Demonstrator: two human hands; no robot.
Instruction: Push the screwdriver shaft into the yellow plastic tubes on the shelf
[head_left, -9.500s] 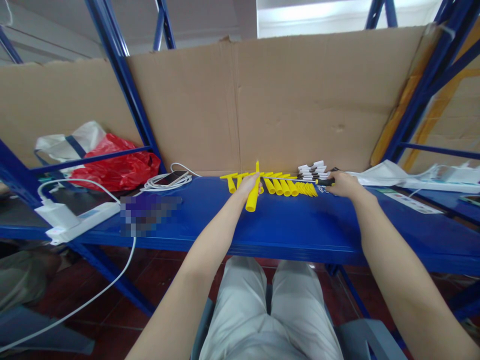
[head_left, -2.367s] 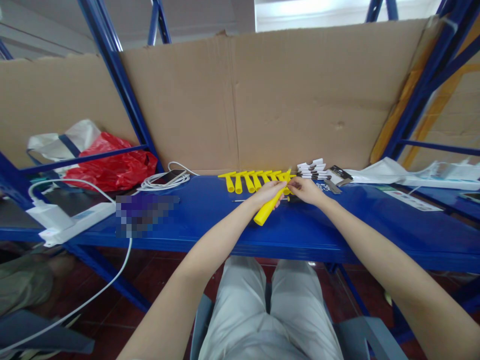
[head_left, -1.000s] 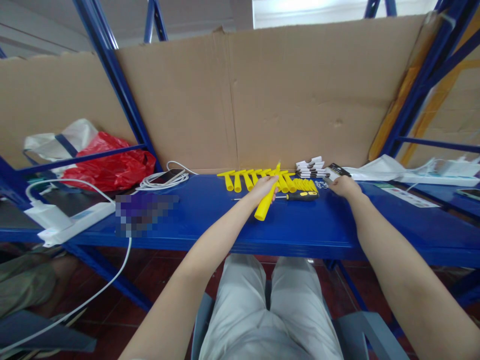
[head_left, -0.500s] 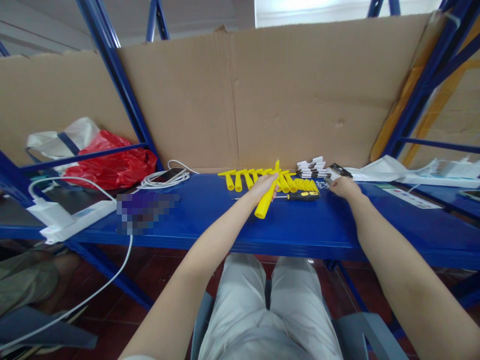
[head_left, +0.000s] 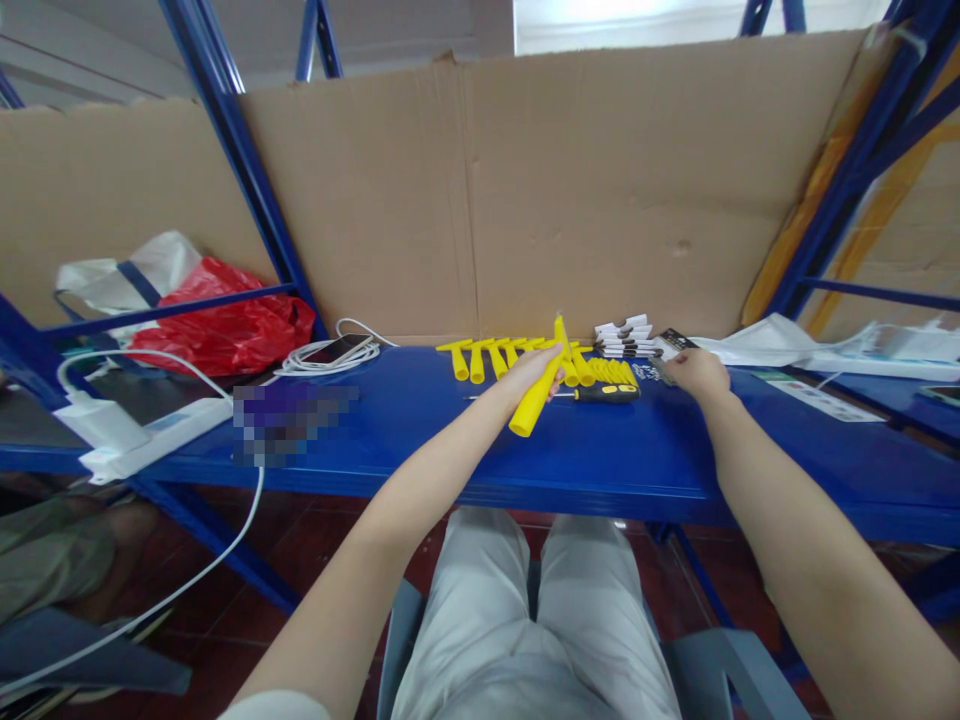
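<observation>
Your left hand (head_left: 541,370) is closed around a yellow T-shaped piece (head_left: 531,408) just right of the frame's centre; its open round end points down toward you, while your fingers cover part of the stem and its crosspiece is hard to make out against the yellow behind. Your right hand (head_left: 697,372), right of centre, has its fingers bent down beside a black card (head_left: 677,340) and some small pale bits (head_left: 643,371); the fingertips are hidden, so whether they pinch anything cannot be told. Left of that hand lies a stack of white packets (head_left: 624,338), its print too small to read, and below the stack are smaller yellow parts (head_left: 615,373), packed too tightly to count. A row of yellow T-pieces (head_left: 477,364) runs along the middle of the frame, its right part partly covered by your left hand and the held piece. In front lies a screwdriver (head_left: 609,393), handle to the right, its shaft partly hidden by your left hand. On the blue shelf (head_left: 420,445) at left, a blurred-out patch (head_left: 292,425) conceals whatever lies there, and a coiled white cable (head_left: 330,362) partly covers a phone (head_left: 343,346). At the lower left edge, another person (head_left: 52,555) is cut off, with only part of a leg showing.
</observation>
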